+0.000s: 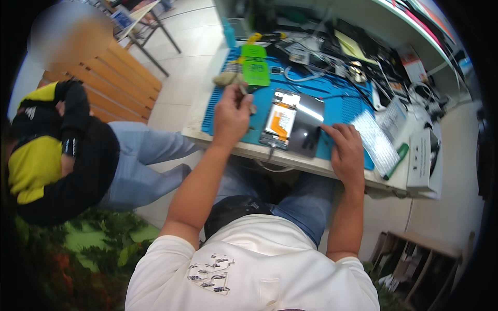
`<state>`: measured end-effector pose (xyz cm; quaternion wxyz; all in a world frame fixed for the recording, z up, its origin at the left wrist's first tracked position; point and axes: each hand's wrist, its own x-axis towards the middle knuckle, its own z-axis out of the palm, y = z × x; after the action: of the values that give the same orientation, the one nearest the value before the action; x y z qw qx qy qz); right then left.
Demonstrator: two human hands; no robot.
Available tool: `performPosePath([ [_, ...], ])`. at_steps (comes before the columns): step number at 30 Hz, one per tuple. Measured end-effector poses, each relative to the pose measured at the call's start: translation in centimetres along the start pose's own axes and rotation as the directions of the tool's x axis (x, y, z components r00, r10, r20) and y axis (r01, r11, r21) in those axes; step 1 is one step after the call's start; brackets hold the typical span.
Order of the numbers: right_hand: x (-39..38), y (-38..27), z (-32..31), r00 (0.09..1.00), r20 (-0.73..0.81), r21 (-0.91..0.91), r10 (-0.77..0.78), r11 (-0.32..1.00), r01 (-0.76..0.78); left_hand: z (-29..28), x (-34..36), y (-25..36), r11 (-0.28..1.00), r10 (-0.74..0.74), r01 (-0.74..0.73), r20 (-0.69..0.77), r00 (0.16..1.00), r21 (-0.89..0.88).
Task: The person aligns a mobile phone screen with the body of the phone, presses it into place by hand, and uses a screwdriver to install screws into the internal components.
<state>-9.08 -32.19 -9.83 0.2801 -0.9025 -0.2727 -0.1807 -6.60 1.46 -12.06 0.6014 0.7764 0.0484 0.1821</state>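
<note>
An opened phone or small tablet lies on the blue mat. Its body shows a white and orange battery, and beside it is a dark, glossy screen panel reflecting light. To the left of the device, my left hand is raised with thumb and fingers pinched around a small, thin, pale item too blurred to name. My right hand rests by the right side of the panel. Its forefinger reaches out to the panel's edge and the other fingers curve loosely, with nothing visible in them.
Green cards and a beige lump lie beyond my left hand. Cables and tools clutter the back. Bubble wrap, a green marker and a white box stand at right. A seated person is close at left.
</note>
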Motion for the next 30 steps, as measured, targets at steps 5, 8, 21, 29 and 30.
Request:
performPosePath([
  [5,-0.1,0.1,0.1,1.000,-0.023,-0.010,0.004,1.000,-0.004,0.2,0.0,1.2,0.999,0.032,-0.032,0.035,0.999,0.004],
  [8,0.0,0.1,0.1,1.000,-0.011,0.000,0.007,1.000,-0.007,-0.1,0.0,1.2,0.999,0.040,-0.039,0.037,0.999,-0.007],
  [21,0.8,-0.6,-0.6,0.997,0.069,-0.004,-0.023,1.000,0.023,-0.1,0.0,1.3,1.000,0.018,-0.017,0.039,0.999,-0.016],
  [29,0.4,0.1,-0.3,0.994,0.095,-0.012,-0.053,0.998,0.055,0.0,0.1,1.4,0.999,0.019,-0.018,0.030,0.999,-0.032],
  [30,0.4,0.0,-0.1,0.995,0.089,-0.013,-0.040,0.999,0.042,0.0,0.1,1.3,0.999,0.022,-0.021,0.016,1.000,-0.044],
])
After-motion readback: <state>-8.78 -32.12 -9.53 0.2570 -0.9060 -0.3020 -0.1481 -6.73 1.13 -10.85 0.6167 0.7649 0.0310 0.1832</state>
